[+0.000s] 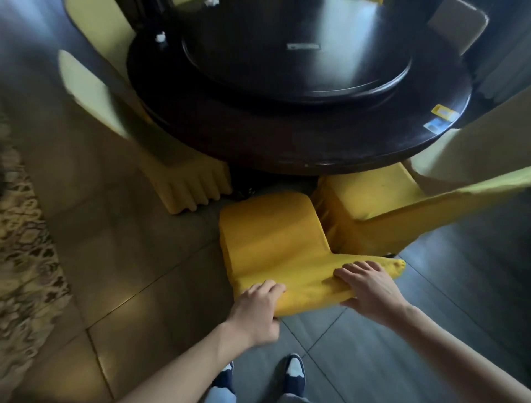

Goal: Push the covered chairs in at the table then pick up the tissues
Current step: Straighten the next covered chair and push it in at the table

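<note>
A chair in a yellow cover [273, 236] stands in front of me, its seat short of the round dark table [301, 143]. My left hand [255, 310] grips the left end of its backrest top. My right hand [370, 287] grips the right end. Small white crumpled tissues lie on the table: one [161, 37] at the far left edge, another [211, 3] at the top of the frame.
Other covered chairs ring the table: one at the left [189, 187], one at the right [402, 201], paler ones behind. A raised turntable [301, 72] tops the table. Yellow and blue cards [439, 118] lie near its right edge. A patterned carpet [26, 244] lies left. My shoes [293, 371] stand on grey tiles.
</note>
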